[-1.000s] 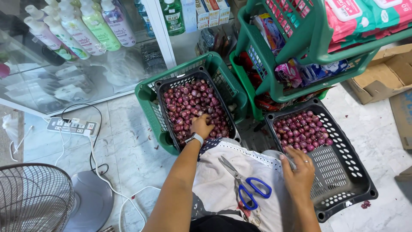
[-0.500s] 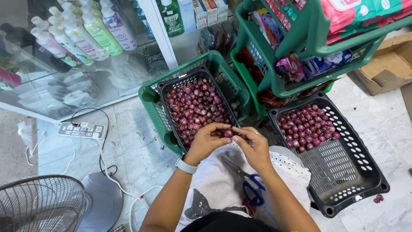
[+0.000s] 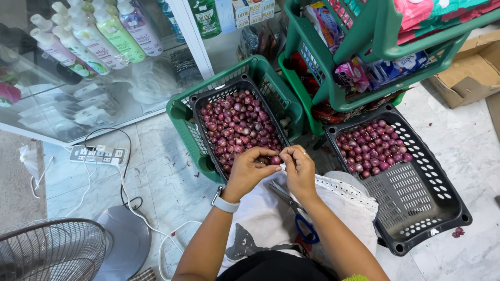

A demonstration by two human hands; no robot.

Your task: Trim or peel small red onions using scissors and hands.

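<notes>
— Shallot (image 3: 275, 160), where is it?
— Pinched between both hands above the lap, in front of the full crate (image 3: 240, 127). The left hand (image 3: 250, 169) closes around it from the side; the right hand (image 3: 298, 167) grips its end with the fingertips, likely to peel skin.
— Why two crates?
— The full one sits by the left hand, the half-filled crate (image 3: 398, 177) by the right, seemingly to keep two lots apart. Scissors (image 3: 297, 213) lie on the lap cloth (image 3: 344, 200), close by.
</notes>
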